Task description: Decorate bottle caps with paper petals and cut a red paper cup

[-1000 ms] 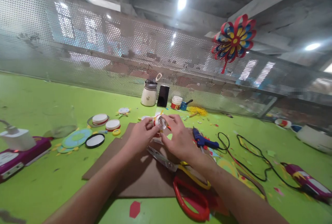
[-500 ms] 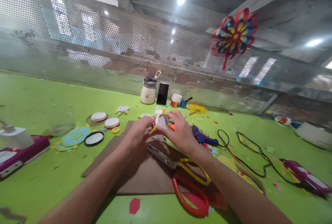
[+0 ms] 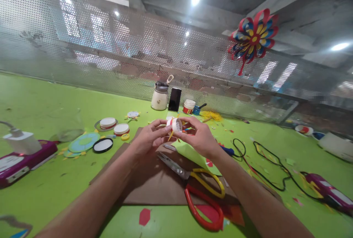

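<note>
— What do we enter first, and where?
— One white paper ring, red-banded, raised above the brown cardboard, between our hands; our left hand pinches its left side between thumb and fingers; our right hand grips its right rim, thumb near, fingertips far.
— Edges and room?
— Below, scissors, blades pointing far left, red handle past the cardboard's near edge; light-green paper beside the blades; left, a strip of green table between cardboard and black-rimmed disc; right, a blue tool handle, partly hidden by our right hand.
— Its direction?
— Squat; opening turned right and near; axis running roughly left to right; yellow strips jutting out, one nearward.
</note>
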`<state>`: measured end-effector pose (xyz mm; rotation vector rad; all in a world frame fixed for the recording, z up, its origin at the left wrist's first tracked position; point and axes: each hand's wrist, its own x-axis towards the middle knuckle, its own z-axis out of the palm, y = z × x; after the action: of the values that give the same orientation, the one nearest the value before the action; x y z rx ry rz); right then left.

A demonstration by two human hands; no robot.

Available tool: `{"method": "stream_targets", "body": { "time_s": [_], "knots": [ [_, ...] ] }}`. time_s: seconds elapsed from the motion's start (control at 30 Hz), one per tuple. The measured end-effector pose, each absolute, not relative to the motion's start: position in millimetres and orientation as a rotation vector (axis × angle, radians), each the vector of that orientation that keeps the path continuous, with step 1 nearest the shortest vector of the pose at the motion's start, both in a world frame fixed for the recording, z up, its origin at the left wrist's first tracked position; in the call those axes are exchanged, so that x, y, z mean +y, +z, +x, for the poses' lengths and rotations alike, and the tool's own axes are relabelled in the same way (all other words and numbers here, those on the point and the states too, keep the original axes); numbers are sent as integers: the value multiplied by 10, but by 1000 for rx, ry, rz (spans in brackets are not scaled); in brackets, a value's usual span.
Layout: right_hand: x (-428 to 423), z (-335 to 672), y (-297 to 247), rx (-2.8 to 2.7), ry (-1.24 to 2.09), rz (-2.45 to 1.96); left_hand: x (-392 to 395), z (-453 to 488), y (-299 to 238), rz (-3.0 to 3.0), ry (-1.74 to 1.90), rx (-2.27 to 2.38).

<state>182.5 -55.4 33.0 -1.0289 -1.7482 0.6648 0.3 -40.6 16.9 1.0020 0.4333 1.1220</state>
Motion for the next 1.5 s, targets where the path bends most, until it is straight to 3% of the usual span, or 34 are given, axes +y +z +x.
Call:
{"method": "stream_targets", "body": {
  "time_s": [0.23,0.9,1.5],
  "knots": [
    [-636,1879,521,-1723,936,-994,-458,9,291,985,1144,479],
    [-727,1798,536,-1824,509,-989,-496,8,285,1080,1150,495],
    [-694,1819,526,-1709,731,-1104,-484,29,222,1064,1140,453]
  ]
}}
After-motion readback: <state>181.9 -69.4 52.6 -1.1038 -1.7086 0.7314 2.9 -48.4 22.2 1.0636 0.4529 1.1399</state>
